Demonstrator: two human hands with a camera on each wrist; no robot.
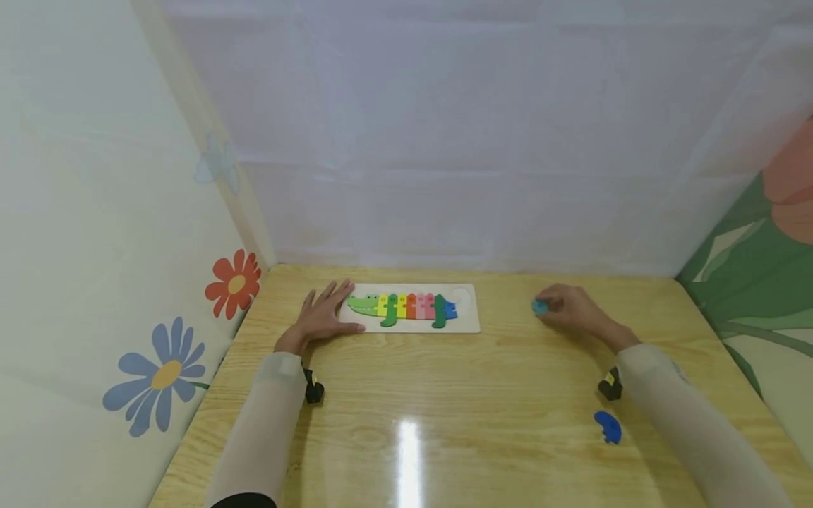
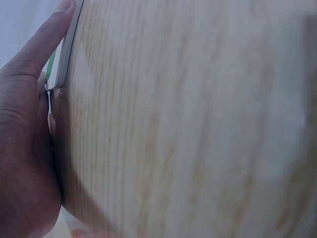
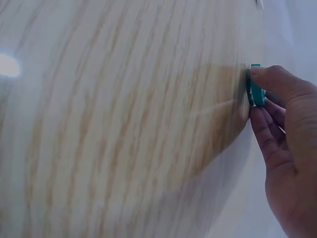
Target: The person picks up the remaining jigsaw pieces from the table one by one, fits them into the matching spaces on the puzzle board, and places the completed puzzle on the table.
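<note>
A pale wooden puzzle board (image 1: 468,317) lies on the table with a crocodile made of coloured pieces, its green head at the left and a blue piece (image 1: 449,310) at the right. Beyond that blue piece, a round pale recess shows. My left hand (image 1: 322,317) rests at the board's left end, fingers spread and straight, the thumb along its near edge. Well to the right of the board, my right hand (image 1: 568,307) pinches a small teal puzzle piece (image 3: 256,87) between thumb and fingers, close over the table.
A curved dark-blue puzzle piece (image 1: 610,427) lies near the front right, beside the right forearm. Pale cloth walls (image 1: 444,141) stand behind the wooden table (image 1: 495,395) and at both sides, printed with flowers.
</note>
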